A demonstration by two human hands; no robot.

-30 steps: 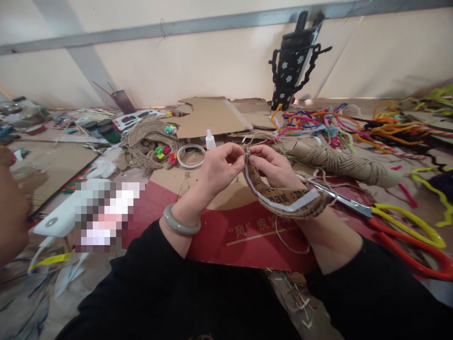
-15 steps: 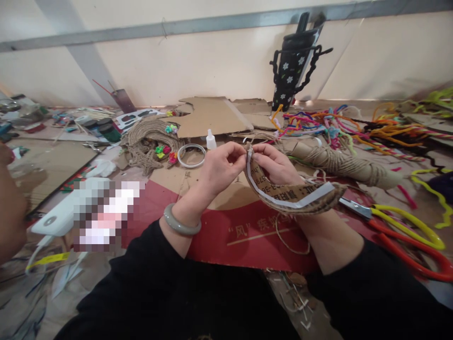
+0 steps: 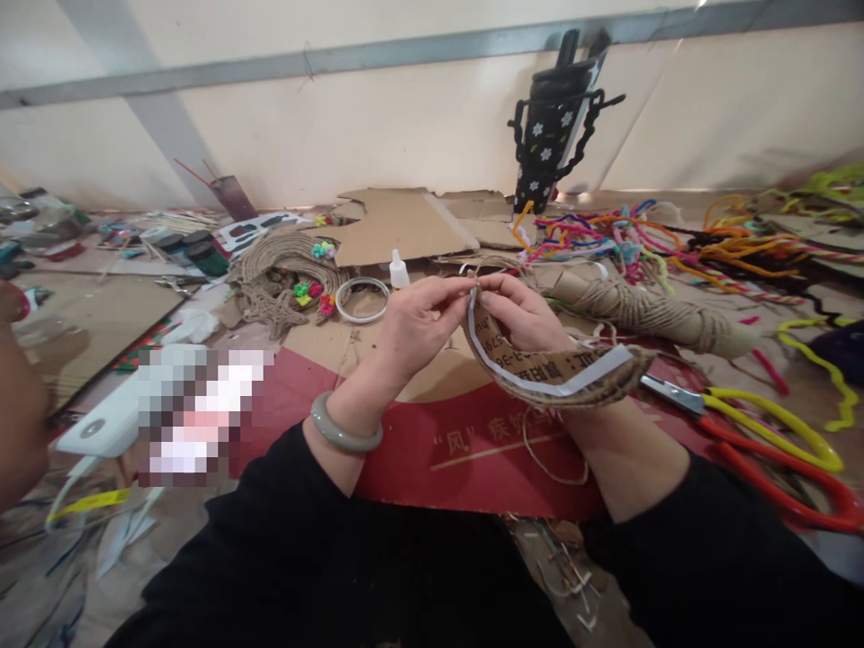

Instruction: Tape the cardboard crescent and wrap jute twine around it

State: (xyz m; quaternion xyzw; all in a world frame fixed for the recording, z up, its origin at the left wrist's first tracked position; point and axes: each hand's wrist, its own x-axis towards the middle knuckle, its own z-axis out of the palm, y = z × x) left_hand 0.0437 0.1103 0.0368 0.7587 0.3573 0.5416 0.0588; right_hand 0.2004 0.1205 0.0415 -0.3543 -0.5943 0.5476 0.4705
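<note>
A crescent-shaped cardboard piece (image 3: 523,364), its outer edge wrapped in twine, hangs between my hands above a red cardboard sheet (image 3: 405,463). White double-sided tape or a paper strip (image 3: 567,385) runs along its curve. My right hand (image 3: 523,310) grips the crescent near its upper tip. With thumb and forefinger bent together, my left hand (image 3: 422,324) pinches at that same tip, where twine shows; the exact bit between the fingers is hidden. A loose loop of twine (image 3: 557,477) hangs below the crescent onto the red sheet.
Scissors (image 3: 762,423) with red and yellow handles lie at right, below a twine-wound tube (image 3: 648,310). A small white bottle (image 3: 398,270) and a tape roll (image 3: 363,301) stand beyond my left hand. Another person's arm (image 3: 20,387) enters at left. A black tumbler (image 3: 550,135) stands behind.
My left fingers have shifted slightly at the crescent's tip and the forefinger is straighter. The crescent's lower end has moved a little left. The whole view has shifted slightly.
</note>
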